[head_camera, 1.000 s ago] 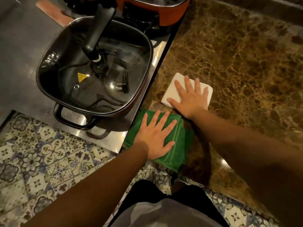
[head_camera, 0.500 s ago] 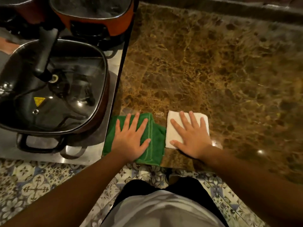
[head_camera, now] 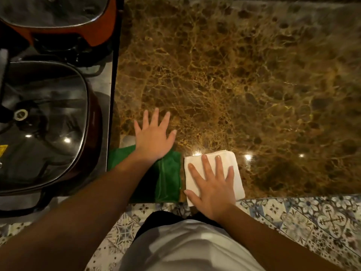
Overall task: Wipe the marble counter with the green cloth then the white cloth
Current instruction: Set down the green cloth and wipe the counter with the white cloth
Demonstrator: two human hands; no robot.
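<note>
The brown marble counter fills the upper right of the head view. A folded green cloth lies at the counter's near left corner, and a folded white cloth lies just right of it at the front edge. My left hand is flat on the bare marble beyond the green cloth, fingers spread; only its wrist and forearm cross the cloth. My right hand lies flat on the white cloth with fingers spread, gripping nothing.
Left of the marble, on a steel surface, stands a dark square pan with a glass lid, and behind it an orange cooker. Patterned floor tiles show below the counter's front edge. My body stands close against the counter.
My left hand has slid forward off the green cloth onto the marble. The white cloth under my right hand has come back to the front edge. The view has shifted right.
</note>
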